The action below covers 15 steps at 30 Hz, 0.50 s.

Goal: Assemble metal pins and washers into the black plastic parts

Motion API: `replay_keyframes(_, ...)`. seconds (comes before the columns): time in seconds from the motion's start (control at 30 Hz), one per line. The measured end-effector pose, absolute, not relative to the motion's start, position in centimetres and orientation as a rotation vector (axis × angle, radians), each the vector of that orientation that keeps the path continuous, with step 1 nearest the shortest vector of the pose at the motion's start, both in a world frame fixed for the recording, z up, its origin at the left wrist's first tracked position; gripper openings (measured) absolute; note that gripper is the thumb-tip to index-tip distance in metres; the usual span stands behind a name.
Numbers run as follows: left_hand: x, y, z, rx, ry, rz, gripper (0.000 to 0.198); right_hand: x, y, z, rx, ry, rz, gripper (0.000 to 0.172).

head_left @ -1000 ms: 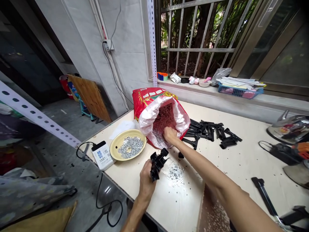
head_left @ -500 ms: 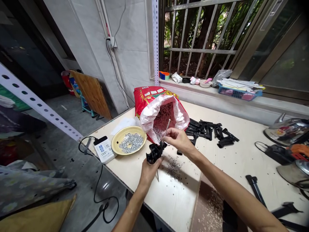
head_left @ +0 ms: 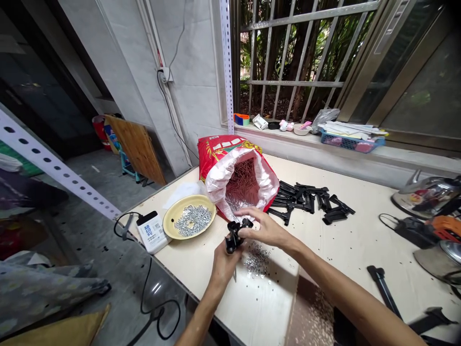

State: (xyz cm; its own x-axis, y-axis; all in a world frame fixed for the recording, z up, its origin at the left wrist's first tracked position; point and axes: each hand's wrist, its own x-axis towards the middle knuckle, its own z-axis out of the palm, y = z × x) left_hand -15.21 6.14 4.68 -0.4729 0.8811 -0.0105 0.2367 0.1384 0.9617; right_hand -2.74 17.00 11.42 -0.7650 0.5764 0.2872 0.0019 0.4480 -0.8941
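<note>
My left hand [head_left: 225, 263] is closed around a black plastic part [head_left: 234, 236], with a thin metal rod showing below it. The fingers of my right hand [head_left: 262, 228] wrap the upper right side of that same part. Just behind them lies a red sack [head_left: 223, 144], its white mouth open on many thin reddish pieces [head_left: 244, 180]. To the left sits a yellow plate [head_left: 168, 229] holding small silver nuts [head_left: 193, 220]. More loose nuts [head_left: 257, 262] are scattered on the table beneath my right hand.
Black parts [head_left: 306, 197] are piled right of the sack, others [head_left: 383, 290] at the lower right. A white box [head_left: 151, 233] with a cable stands at the table's left edge. Kettles [head_left: 425, 194] stand at the far right. A blue basket [head_left: 351, 140] sits on the sill.
My right hand has lowered onto the black part; the thin rod it held upright above the part no longer shows there. The view has shifted slightly.
</note>
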Motion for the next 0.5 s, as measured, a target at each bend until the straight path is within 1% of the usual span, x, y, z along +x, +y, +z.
replay_keyframes(0.03,-15.2,6.1,4.8,1.038,1.783,1.373,0.028,-2.7,17.5,11.4,-0.516,-2.074,1.367,0.044)
replay_keyframes(0.1,-15.1,6.0,5.1,0.942,1.741,1.394,0.035,-3.1,19.2,11.1,-0.616,-1.977,1.38,0.044)
replay_keyframes(0.23,-15.2,5.9,5.8,0.779,1.799,1.383,0.043,-5.5,23.5,9.4,-0.992,-2.186,1.004,0.028)
replay_keyframes(0.3,-15.4,6.0,5.8,0.786,1.819,1.411,0.043,-7.2,25.3,8.2,-1.15,-2.298,0.894,0.023)
replay_keyframes(0.5,-16.5,6.1,4.9,0.782,1.868,1.352,0.041,-11.9,27.4,5.9,-1.398,-2.353,0.838,0.027)
